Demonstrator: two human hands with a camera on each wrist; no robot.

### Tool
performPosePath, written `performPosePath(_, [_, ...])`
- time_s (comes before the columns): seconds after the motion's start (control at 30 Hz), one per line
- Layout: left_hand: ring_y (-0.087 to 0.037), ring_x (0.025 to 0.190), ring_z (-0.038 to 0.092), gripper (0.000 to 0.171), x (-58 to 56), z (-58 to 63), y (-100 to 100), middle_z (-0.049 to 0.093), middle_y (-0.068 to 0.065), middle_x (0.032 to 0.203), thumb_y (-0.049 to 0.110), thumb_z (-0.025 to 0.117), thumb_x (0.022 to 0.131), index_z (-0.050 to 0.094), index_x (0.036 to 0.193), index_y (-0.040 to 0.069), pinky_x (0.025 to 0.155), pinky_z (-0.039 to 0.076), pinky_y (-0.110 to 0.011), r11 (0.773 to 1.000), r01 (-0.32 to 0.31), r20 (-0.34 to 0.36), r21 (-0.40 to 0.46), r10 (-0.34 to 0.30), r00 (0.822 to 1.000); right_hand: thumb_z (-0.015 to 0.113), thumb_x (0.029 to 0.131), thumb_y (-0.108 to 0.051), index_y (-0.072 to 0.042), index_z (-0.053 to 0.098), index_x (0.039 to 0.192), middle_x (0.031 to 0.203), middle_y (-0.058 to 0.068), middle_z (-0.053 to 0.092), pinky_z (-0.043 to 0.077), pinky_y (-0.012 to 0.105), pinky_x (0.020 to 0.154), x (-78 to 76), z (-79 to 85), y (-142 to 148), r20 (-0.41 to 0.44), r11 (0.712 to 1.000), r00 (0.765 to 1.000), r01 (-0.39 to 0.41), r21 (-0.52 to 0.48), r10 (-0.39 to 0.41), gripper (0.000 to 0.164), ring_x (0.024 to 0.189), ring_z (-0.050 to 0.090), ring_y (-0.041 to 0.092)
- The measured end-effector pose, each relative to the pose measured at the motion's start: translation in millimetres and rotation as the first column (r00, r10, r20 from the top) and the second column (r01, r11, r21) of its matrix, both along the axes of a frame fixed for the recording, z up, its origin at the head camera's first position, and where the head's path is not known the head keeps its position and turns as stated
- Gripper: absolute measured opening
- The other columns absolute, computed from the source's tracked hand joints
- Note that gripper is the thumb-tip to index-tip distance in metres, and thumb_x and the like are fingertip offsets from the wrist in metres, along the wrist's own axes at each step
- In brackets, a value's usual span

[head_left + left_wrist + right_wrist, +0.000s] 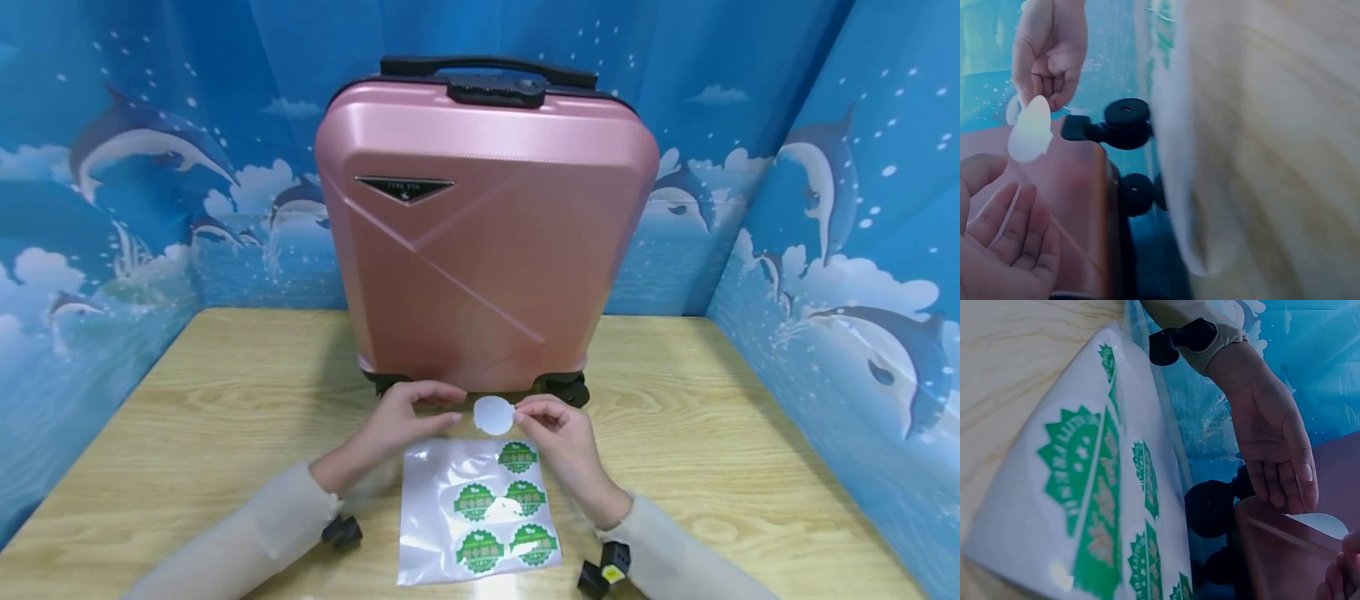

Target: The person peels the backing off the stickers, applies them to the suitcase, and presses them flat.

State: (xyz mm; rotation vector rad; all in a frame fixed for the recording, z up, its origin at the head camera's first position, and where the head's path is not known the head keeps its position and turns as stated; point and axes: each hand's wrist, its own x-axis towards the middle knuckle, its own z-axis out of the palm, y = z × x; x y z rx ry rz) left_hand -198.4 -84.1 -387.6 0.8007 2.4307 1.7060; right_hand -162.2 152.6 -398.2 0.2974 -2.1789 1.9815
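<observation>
Between thumb and fingers, my right hand (pixel 561 437) pinches the right edge of a round white sticker (pixel 493 415), its pale side toward the head camera. My left hand (pixel 401 425) is just left of the sticker, thumb and fingers apart, with a small gap to it in the head view. In the left wrist view the left hand (pixel 1007 250) shows relaxed fingers with nothing in them. Below the hands lies a sticker sheet (pixel 427 508) bearing several green badge-shaped stickers. Behind them stands a pink suitcase (pixel 487 250), upright on black wheels.
The suitcase has a black top handle (pixel 487 65) and a dark triangular badge (pixel 405 188). Its wheel (pixel 566 389) at the right is close behind the right hand. Blue dolphin-print curtains (pixel 847 208) enclose the wooden table (pixel 225 375) at the back and sides.
</observation>
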Motion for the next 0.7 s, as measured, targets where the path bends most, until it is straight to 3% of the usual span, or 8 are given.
performPosePath(0.17, [-0.016, 0.088, 0.065, 0.026, 2.8, 10.3, 10.1, 0.070, -0.012, 0.102, 0.010, 0.072, 0.083, 0.068, 0.107, 0.002, 0.079, 0.054, -0.028, 0.999, -0.005, -0.003, 0.036, 0.005, 1.000, 0.070, 0.082, 0.000, 0.009, 0.066, 0.086, 0.095, 0.016, 0.064, 0.053, 0.020, 0.075, -0.5, 3.6, -1.5, -0.068, 1.000, 0.998, 0.016, -0.020, -0.017, 0.010, 0.085, 0.062, 0.013])
performPosePath(0.37, [-0.011, 0.077, 0.063, 0.024, 7.4, 18.0, 18.2, 0.071, -0.009, 0.093, 0.013, 0.073, 0.082, 0.070, 0.102, 0.002, 0.068, 0.054, -0.023, 1.000, -0.012, -0.056, -0.004, 0.012, 0.998, 0.070, 0.082, -0.001, 0.008, 0.067, 0.087, 0.095, 0.016, 0.064, 0.053, 0.021, 0.075, -0.1, 6.3, -2.7, -0.086, 0.998, 0.996, 0.014, -0.064, -0.020, 0.011, 0.085, 0.062, 0.014])
performPosePath(0.7, [-0.012, 0.079, 0.068, 0.021, 12.7, 30.3, 27.4, 0.072, -0.008, 0.094, 0.016, 0.072, 0.084, 0.072, 0.101, 0.003, 0.067, 0.055, -0.024, 1.000, -0.024, -0.039, 0.015, 0.024, 0.999, 0.069, 0.082, 0.001, 0.007, 0.068, 0.086, 0.092, 0.016, 0.064, 0.053, 0.021, 0.074, 2.0, 13.6, -7.9, -0.165, 0.996, 0.986, -0.039, -0.084, 0.024, 0.007, 0.083, 0.062, 0.013])
